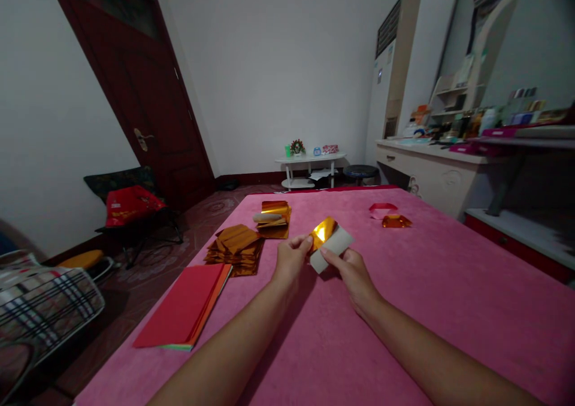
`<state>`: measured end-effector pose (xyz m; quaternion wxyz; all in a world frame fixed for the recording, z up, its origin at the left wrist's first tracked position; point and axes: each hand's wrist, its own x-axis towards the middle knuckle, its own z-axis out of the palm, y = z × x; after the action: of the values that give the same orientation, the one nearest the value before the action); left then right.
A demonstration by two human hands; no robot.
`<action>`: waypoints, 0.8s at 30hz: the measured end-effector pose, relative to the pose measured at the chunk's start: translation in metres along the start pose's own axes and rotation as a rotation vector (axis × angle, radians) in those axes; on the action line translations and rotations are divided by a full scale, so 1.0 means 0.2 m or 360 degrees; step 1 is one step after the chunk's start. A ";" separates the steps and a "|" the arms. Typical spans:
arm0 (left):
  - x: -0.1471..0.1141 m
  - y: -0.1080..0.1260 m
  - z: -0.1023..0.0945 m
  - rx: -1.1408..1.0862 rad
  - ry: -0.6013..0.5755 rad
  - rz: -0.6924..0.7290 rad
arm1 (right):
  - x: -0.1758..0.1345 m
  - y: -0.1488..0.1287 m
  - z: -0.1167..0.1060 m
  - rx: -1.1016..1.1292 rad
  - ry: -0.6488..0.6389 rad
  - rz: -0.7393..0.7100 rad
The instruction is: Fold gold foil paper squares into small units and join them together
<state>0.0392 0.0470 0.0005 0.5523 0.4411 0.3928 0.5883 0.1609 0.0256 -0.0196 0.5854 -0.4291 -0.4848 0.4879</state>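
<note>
One sheet of gold paper (pixel 324 232), pale on its reverse, is held up between both hands, over the pink tabletop (pixel 404 310). The left hand (pixel 293 257) pinches its near left edge between thumb and curled fingers, almost no gap left. The right hand (pixel 356 272) lays its thumb on the pale face; its fingers go behind, mostly hidden, so it too has hold. Gripping from both sides seems meant to keep the thin, springy foil steady while part of it is turned over.

Just left of the left hand sits a stack of folded gold pieces (pixel 235 247), and beyond that hand a gold bundle (pixel 275 219), both probably kept close for easy reach. Nearer the person, left of the left forearm, lie red sheets (pixel 184 304), squared together perhaps to stay flat. Beyond and right of the right hand, a shaped gold piece (pixel 396 221) and a pinkish-red band (pixel 383 208) stand apart, perhaps to avoid crushing.
</note>
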 end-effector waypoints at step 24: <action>-0.04 -0.02 -0.06 0.0441 -0.0387 -0.0032 | 0.10 -0.12 -0.15 -0.0605 -0.0503 0.0026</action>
<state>0.0294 0.0403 -0.0066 0.5354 0.5769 0.4048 0.4654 0.1956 0.0398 0.0012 0.4072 -0.4539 -0.6500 0.4536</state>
